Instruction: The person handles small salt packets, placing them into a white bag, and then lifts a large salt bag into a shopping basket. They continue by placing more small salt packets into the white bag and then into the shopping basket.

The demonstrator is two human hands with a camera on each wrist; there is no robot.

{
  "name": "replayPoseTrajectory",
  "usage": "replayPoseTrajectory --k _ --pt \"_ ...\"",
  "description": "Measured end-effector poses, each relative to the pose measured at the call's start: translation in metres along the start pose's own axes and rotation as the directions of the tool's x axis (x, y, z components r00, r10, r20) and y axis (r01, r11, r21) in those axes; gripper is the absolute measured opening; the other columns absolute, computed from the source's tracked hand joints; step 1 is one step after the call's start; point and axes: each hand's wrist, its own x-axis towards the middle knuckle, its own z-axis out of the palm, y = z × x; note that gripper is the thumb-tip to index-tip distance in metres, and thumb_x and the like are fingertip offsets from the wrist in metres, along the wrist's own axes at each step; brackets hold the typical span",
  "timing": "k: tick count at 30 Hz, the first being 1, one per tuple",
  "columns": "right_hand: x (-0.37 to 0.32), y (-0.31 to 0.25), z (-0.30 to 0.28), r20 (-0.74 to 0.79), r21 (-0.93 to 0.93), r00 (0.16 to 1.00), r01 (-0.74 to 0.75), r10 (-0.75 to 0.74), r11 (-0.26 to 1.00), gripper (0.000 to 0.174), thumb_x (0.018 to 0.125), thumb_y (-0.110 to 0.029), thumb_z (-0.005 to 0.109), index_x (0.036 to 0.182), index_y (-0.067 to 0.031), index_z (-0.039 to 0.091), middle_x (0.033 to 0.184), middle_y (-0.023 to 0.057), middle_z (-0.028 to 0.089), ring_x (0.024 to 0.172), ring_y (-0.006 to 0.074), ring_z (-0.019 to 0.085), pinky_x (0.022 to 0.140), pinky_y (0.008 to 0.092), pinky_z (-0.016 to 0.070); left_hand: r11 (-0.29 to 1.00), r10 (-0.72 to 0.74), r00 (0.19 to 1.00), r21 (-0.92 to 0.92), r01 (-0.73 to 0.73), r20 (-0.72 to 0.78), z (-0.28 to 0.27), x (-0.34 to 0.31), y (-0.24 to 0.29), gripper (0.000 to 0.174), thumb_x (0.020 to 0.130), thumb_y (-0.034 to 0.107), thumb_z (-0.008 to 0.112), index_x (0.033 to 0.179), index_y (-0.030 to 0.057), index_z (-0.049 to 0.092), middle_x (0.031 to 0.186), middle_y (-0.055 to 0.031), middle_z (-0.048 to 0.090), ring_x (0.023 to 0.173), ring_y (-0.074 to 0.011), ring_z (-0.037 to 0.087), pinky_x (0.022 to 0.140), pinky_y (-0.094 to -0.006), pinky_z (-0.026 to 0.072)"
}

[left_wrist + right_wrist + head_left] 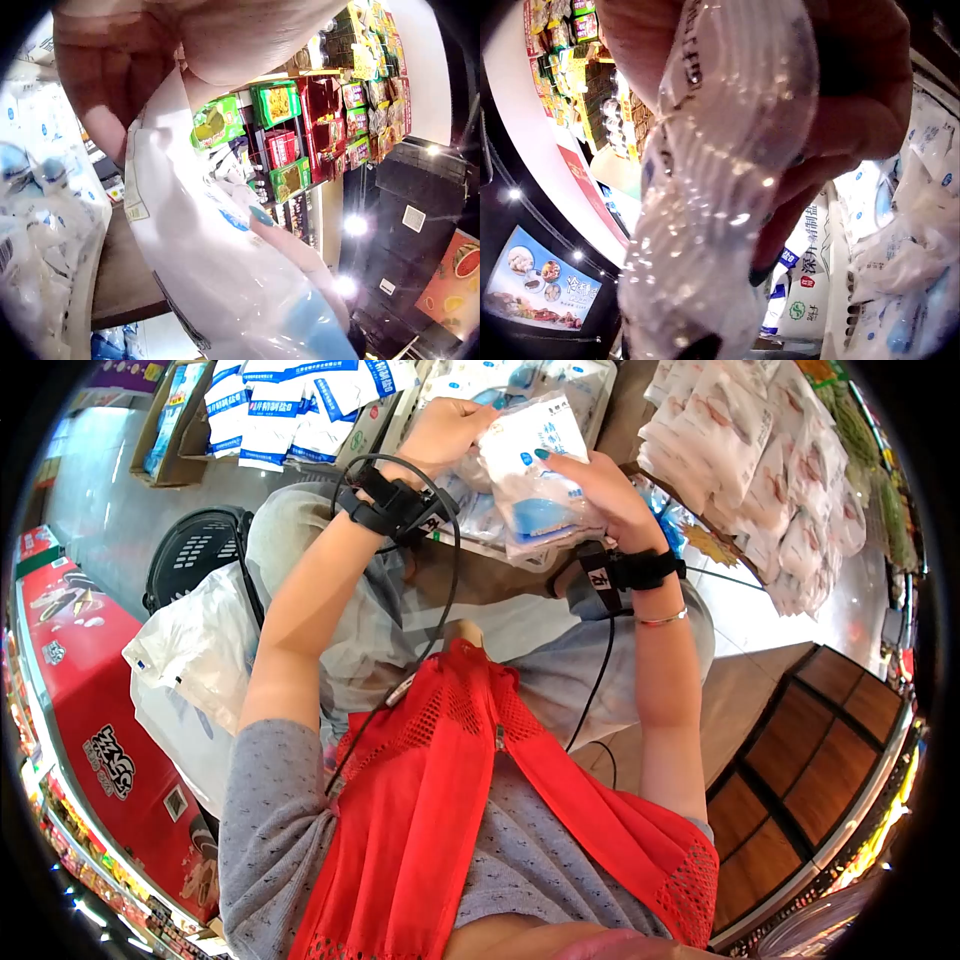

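Observation:
A stack of white and blue plastic packets [540, 470] is held up over a white crate [603, 405] of similar packets. The right hand [618, 500] grips the stack at its right side, thumb across the front. At the upper left corner, the left hand [452, 435] pinches the packet's edge. In the left wrist view the left hand [180, 45] holds the top of the white packet [202, 232]. The right wrist view has the right hand [840, 112] curled round several layered clear packets [712, 150].
Blue-and-white packets [290, 410] lie in a box left of the crate. Hanging or piled pale packets [760, 470] are at the right. A black basket [195, 550] and a white plastic bag [195, 645] stand at the left, near a red freezer [110, 730].

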Motion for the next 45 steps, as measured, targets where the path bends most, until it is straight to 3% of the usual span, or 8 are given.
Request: replayPoseTrajectory --k 5,6,12,14,17,27,36,45 --pt "-0.014 -0.006 -0.001 0.07 0.025 0.994 -0.085 0.083 0.996 0.04 0.083 -0.025 0.058 0.108 0.0062 0.053 0.096 0.0073 0.061 0.082 0.01 0.059 0.069 0.0232 0.0471 0.759 0.446 0.891 0.565 -0.325 -0.087 0.0 -0.007 0.013 0.03 0.086 0.024 0.052 0.076 -0.0039 0.06 0.054 -0.0075 0.055 0.047 -0.0131 0.051 0.046 -0.0274 0.0391" --pt "-0.013 -0.002 0.0 0.056 0.039 0.997 -0.055 0.053 0.998 0.04 0.084 -0.024 0.058 0.108 0.0064 0.053 0.096 0.0074 0.061 0.081 0.0101 0.059 0.069 0.0232 0.0472 0.72 0.485 0.869 0.609 -0.333 -0.099 -0.001 -0.002 0.007 0.027 0.082 0.025 0.054 0.073 0.0004 0.063 0.057 -0.015 0.056 0.052 -0.0292 0.056 0.051 -0.0348 0.0445" --pt "-0.033 -0.002 -0.002 -0.018 0.183 0.998 -0.063 0.068 0.981 0.039 0.084 -0.022 0.056 0.109 0.0079 0.051 0.096 0.0096 0.061 0.081 0.0137 0.061 0.07 0.0256 0.0484 0.977 -0.166 0.985 -0.145 0.159 -0.037 0.002 0.006 -0.027 0.046 0.087 0.039 0.048 0.097 -0.0041 0.057 0.081 -0.0132 0.063 0.062 -0.0193 0.061 0.056 -0.032 0.0481" --pt "-0.031 0.002 -0.01 -0.029 0.259 0.994 -0.092 0.103 0.961 0.038 0.084 -0.023 0.056 0.108 0.0072 0.052 0.095 0.0098 0.061 0.082 0.0149 0.061 0.071 0.0265 0.0486 0.643 -0.492 0.841 -0.558 0.525 0.224 0.012 -0.002 -0.02 0.067 0.089 0.051 0.039 0.129 -0.0021 0.031 0.117 -0.0103 0.052 0.095 -0.0185 0.054 0.08 -0.0316 0.0434" --pt "-0.024 0.007 -0.017 0.002 0.378 0.991 -0.127 0.136 0.917 0.032 0.085 -0.022 0.055 0.104 0.0033 0.055 0.09 0.0087 0.062 0.076 0.0152 0.06 0.065 0.0262 0.0481 0.454 -0.567 0.625 -0.429 0.781 0.537 0.034 -0.022 -0.017 0.072 0.087 0.057 0.035 0.128 -0.002 0.035 0.126 -0.0143 0.046 0.107 -0.0241 0.047 0.091 -0.0391 0.0372" --pt "-0.018 0.015 -0.012 0.004 0.197 0.986 -0.163 0.166 0.967 0.023 0.086 -0.025 0.053 0.09 -0.002 0.054 0.074 0.0061 0.061 0.063 0.0146 0.057 0.053 0.0236 0.0437 0.214 -0.383 0.842 -0.85 0.482 0.381 0.074 -0.039 -0.015 0.042 0.085 0.032 0.057 0.115 0.0039 0.047 0.11 -0.0098 0.054 0.102 -0.0211 0.054 0.091 -0.0342 0.0436" --pt "-0.006 0.027 -0.017 -0.16 0.188 0.983 -0.062 0.093 0.98 0.021 0.086 -0.022 0.049 0.079 -0.0026 0.052 0.064 0.0069 0.058 0.056 0.0153 0.056 0.05 0.0242 0.0415 0.203 -0.556 0.782 -0.866 0.456 0.282 0.07 -0.038 -0.015 0.041 0.089 0.029 0.05 0.117 -0.0001 0.043 0.109 -0.0144 0.055 0.099 -0.0257 0.057 0.09 -0.0351 0.0474" --pt "-0.006 0.006 -0.002 -0.106 -0.013 0.893 0.439 -0.438 0.898 0.021 0.089 -0.017 0.049 0.077 -0.0012 0.055 0.059 0.0025 0.053 0.052 0.0092 0.049 0.051 0.0222 0.0381 0.32 -0.491 0.73 -0.68 0.659 0.476 0.078 -0.056 -0.003 0.056 0.09 0.049 0.034 0.113 0.0008 0.049 0.107 -0.0132 0.058 0.099 -0.0244 0.058 0.085 -0.0317 0.0454"
